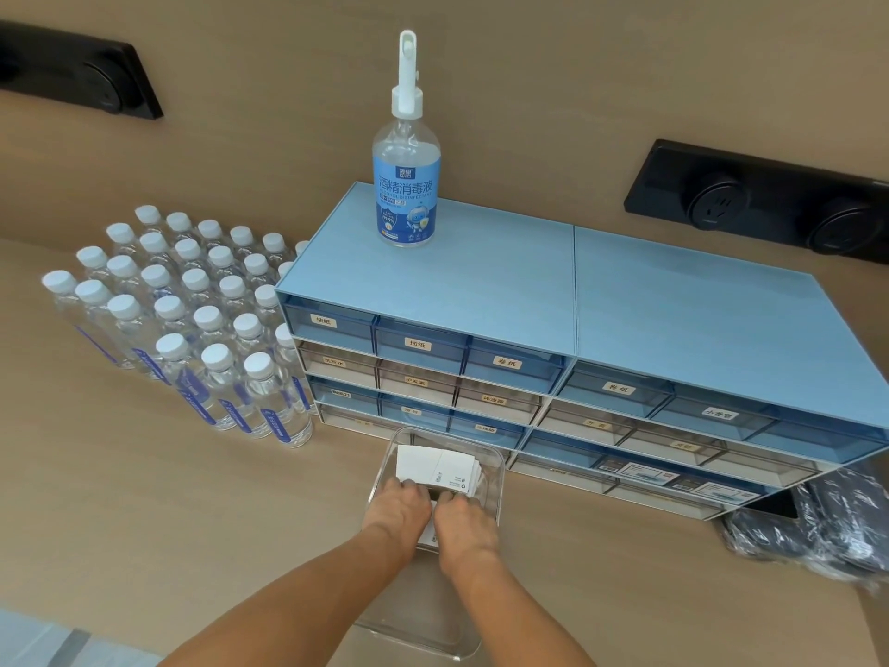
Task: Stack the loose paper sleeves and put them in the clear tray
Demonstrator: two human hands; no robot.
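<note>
Two bare forearms, entering from the near edge. No sleeves, cuffs, gloves, watch or rings in view. Left hand [397, 508] and right hand [464, 522] both seen from the back, knuckles showing, fingers short and rounded at the tips. Fingernails too small to make out. Wrists plain, unmarked. Upper arms cut off by the near edge; clothing not in view.

Head view, steeply down, close.
</note>
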